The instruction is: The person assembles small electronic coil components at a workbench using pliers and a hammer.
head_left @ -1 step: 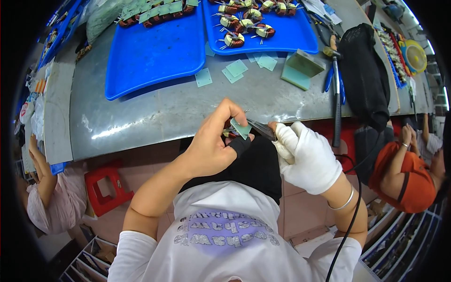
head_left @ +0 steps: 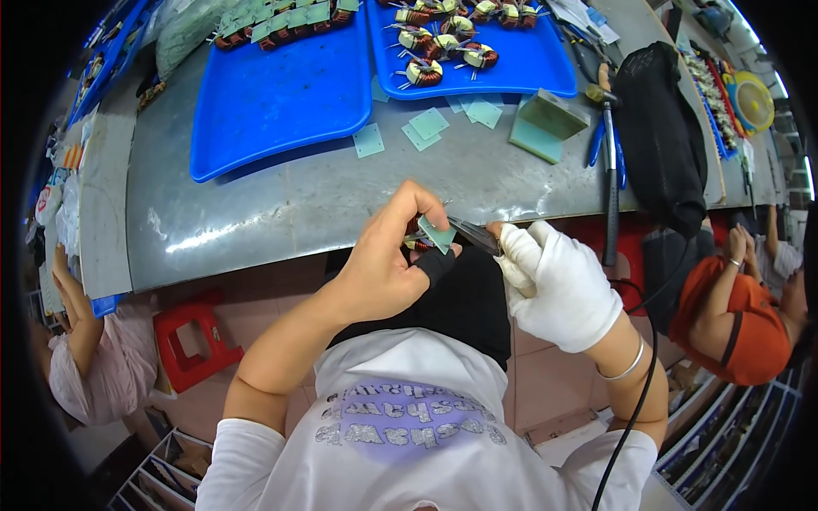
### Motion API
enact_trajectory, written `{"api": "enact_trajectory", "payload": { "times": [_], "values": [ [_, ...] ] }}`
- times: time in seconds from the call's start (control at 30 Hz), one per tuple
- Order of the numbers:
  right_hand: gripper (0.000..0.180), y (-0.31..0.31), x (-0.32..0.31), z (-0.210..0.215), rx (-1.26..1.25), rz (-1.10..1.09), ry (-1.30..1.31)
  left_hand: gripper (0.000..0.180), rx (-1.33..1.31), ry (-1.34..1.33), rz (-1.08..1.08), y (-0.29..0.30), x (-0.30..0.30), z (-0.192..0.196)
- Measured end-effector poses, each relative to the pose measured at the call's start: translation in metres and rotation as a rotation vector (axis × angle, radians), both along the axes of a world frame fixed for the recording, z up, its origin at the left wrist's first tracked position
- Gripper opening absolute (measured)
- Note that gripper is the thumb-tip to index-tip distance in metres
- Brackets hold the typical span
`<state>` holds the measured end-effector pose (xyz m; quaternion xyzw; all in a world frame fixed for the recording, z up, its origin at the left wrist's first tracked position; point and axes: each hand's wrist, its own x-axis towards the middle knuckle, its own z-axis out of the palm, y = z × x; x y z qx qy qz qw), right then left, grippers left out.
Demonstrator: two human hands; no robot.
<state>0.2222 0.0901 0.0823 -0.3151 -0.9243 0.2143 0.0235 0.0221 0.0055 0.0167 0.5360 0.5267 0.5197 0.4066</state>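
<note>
My left hand [head_left: 385,260] is closed around a small wire-wound coil [head_left: 417,244], mostly hidden by the fingers. A pale green square plate [head_left: 436,233] lies against this coil, pinched between finger and thumb; black wrapping covers my thumb. Gloved in white, my right hand [head_left: 562,289] grips a pair of pliers [head_left: 474,233]. The jaws reach to the edge of the green plate, but what they touch is too small to make out. Both hands are at the table's front edge, over my lap.
Across the metal table [head_left: 281,217] stand a left blue tray [head_left: 281,111] with plated coils and a right blue tray [head_left: 528,68] with bare coils. Loose green plates [head_left: 425,126], a block [head_left: 554,115], a hammer [head_left: 611,183] and a black bag [head_left: 660,128] lie nearby. People sit both sides.
</note>
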Motion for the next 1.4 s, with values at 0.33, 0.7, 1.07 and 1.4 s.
{"api": "enact_trajectory", "payload": {
  "times": [0.33,0.7,1.07,1.4],
  "values": [
    [0.049,-0.004,-0.007,-0.024,-0.018,-0.066,0.288,0.037,-0.023,-0.401,0.099,0.003,0.012,-0.002],
    [0.043,-0.013,-0.008,-0.043,-0.494,-0.196,0.502,0.036,0.137,-0.457,0.131,0.001,0.022,-0.021],
    [0.052,-0.007,0.001,-0.043,-0.413,-0.296,0.484,0.045,-0.039,-0.466,0.126,0.005,0.015,-0.014],
    [0.052,-0.025,-0.008,-0.032,-0.222,-0.313,0.390,0.034,-0.084,-0.530,0.103,0.006,0.009,-0.003]
  ]
}}
